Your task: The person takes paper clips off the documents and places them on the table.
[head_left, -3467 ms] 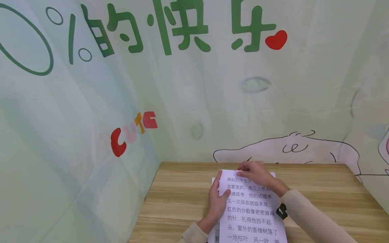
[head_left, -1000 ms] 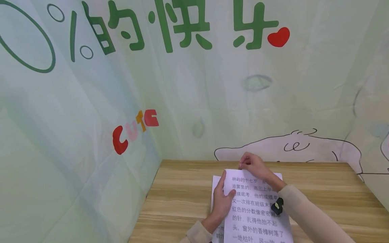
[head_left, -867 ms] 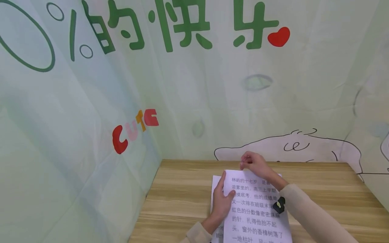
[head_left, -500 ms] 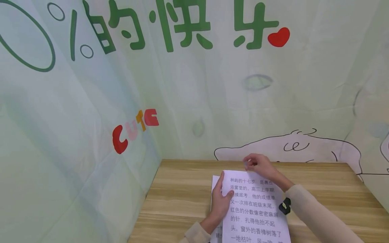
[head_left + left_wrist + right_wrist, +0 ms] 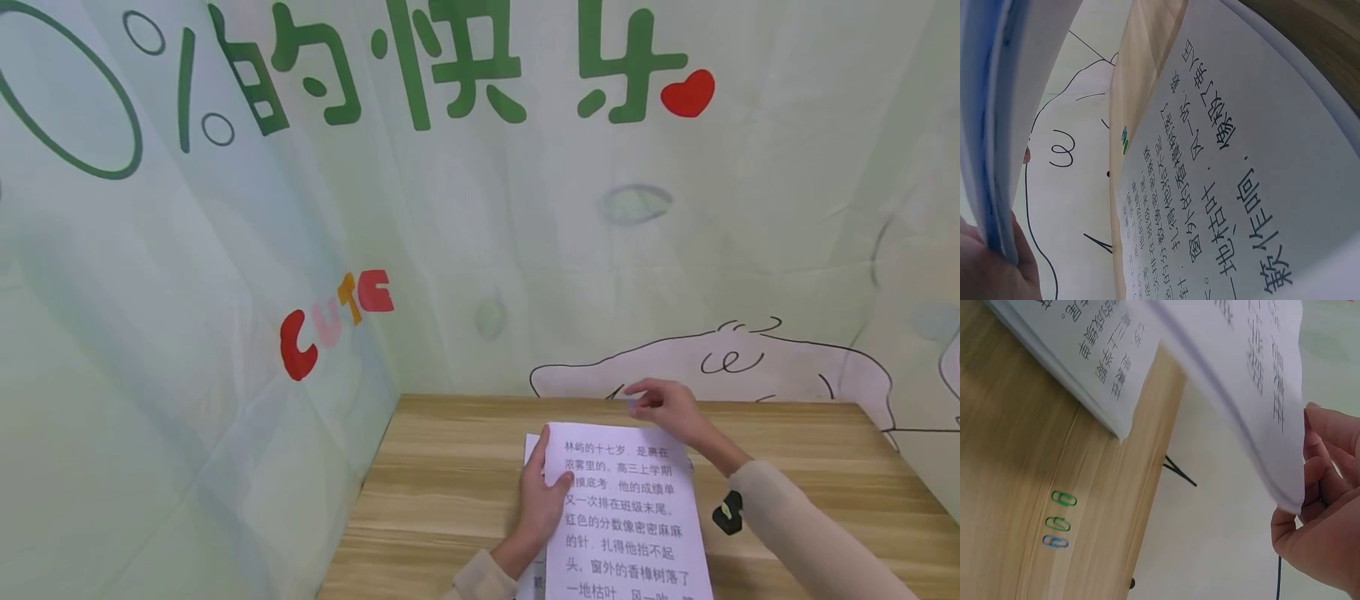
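In the head view my left hand (image 5: pixel 542 504) grips the left edge of a sheaf of printed paper (image 5: pixel 622 517), thumb on the front page. The sheaf is raised and tilted above a second printed stack (image 5: pixel 1241 156) lying on the table. My right hand (image 5: pixel 671 410) is just beyond the sheaf's top right corner, fingers curled. A small bluish bit, seemingly a paper clip (image 5: pixel 633 405), shows at its fingertips. In the right wrist view the right hand (image 5: pixel 1329 500) is beside the sheaf's corner (image 5: pixel 1285 481), which partly covers the fingers; the clip is hidden there.
On the wooden table (image 5: pixel 435 467), right of the stack, lie two green paper clips (image 5: pixel 1064 499) and a blue paper clip (image 5: pixel 1055 541). A printed cloth backdrop (image 5: pixel 465 250) stands behind and to the left. A black device (image 5: pixel 727 512) is on the right wrist.
Earlier a blue paper clip sat on the sheaf's top edge under my right fingers. It is off the sheaf now; the right hand has moved up and right. The left hand keeps its grip.
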`<state>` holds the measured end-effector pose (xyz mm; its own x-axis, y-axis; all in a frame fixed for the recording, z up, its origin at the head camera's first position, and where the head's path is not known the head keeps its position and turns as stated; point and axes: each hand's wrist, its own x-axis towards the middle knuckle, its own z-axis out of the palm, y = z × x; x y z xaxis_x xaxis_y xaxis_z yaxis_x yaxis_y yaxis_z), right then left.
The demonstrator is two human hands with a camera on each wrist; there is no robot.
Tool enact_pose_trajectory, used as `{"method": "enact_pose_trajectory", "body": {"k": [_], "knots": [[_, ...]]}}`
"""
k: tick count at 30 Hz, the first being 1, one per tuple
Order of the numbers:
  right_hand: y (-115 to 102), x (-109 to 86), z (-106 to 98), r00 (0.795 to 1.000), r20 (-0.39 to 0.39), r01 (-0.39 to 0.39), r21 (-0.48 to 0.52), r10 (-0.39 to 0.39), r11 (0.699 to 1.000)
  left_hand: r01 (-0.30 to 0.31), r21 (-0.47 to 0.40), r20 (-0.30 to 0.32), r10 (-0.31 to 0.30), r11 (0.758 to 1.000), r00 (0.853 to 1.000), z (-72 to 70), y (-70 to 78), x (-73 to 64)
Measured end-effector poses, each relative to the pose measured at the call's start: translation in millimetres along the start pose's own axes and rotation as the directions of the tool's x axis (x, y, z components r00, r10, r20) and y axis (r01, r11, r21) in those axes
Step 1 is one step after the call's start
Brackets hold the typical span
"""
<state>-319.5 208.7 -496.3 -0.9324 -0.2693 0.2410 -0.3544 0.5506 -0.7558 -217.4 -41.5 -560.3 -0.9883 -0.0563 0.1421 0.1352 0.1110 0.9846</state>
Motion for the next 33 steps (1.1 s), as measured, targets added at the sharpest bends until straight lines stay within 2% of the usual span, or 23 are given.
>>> {"method": "enact_pose_trajectory", "body": {"k": [6, 16, 24, 33], "knots": [[12, -5.3, -10, 0.999, 0.003, -0.045, -0.011, 0.045, 0.999, -0.003, 0.002, 0.002, 0.003, 1.0, 1.0, -1.1, -3.5, 0.0], [28, -16.8, -23, 0.999, 0.003, -0.052, -0.008, 0.052, 0.999, 0.032, -0.007, -0.002, -0.032, 0.999, 0.999, -4.5, -4.4, 3.7], [42, -22.9, -31, 0.998, -0.011, -0.054, 0.007, 0.054, 0.998, 0.014, -0.006, -0.016, -0.014, 1.0, 1.0, -5.6, -2.7, 3.8], [59, -29.3, -39, 0.993, 0.019, -0.119, -0.031, 0.12, 0.992, 0.021, -0.022, -0.021, -0.021, 1.0, 1.0, -7.3, -3.8, 5.1]]}}
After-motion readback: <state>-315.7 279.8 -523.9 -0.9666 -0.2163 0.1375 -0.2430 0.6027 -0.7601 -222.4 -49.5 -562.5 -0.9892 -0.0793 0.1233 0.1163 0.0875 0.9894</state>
